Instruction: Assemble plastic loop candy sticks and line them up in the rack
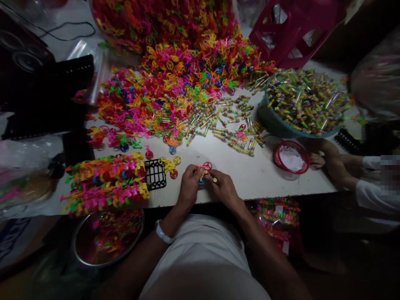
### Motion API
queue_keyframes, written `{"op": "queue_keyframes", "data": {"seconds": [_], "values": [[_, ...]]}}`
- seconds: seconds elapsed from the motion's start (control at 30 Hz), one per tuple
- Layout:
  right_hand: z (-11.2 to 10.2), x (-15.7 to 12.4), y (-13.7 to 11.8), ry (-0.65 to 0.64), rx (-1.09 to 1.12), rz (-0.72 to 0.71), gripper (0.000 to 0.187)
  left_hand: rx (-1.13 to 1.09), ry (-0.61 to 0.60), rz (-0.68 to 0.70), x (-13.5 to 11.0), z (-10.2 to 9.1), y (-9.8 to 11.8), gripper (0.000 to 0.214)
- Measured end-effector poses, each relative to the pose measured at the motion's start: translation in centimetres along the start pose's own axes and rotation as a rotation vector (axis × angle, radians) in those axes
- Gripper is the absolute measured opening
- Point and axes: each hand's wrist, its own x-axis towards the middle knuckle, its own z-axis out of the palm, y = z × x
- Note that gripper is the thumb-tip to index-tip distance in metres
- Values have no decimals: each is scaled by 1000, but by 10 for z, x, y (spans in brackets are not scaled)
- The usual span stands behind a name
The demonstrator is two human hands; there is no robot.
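My left hand (188,183) is closed in a pinch on a small plastic toy (206,166) with pink, red, yellow and blue parts, just above the table's front edge. Opposite it, my right hand (224,188) also has its fingers closed at the toy, and a small yellowish end (215,180) shows between them; its kind is unclear. Left of my hands, a few yellow and red plastic toys (170,164) lie beside a black grid rack (156,174). Rows of colourful plastic toys (108,183) stand packed along that rack.
A large heap of plastic toys (162,87) covers the back. Wrapped candy tubes (225,121) lie scattered before it, and more fill a green basin (271,118). A red basket (290,170) holds white paper slips, near another person's hand (317,161). A metal bowl (76,246) sits below left.
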Motion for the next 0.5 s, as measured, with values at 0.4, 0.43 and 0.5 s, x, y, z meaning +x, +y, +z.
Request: {"op": "queue_keyframes", "data": {"seconds": [0.4,0.43,0.5], "values": [[5,-4,0,-48,3,13,31,98,-63,44,-6,-5,7,22],[8,-6,-1,-29,-45,7,31,116,-53,53,-6,-4,6,21],[13,-8,-2,-21,-57,3,31,160,-49,74,-5,-3,5,20]]}}
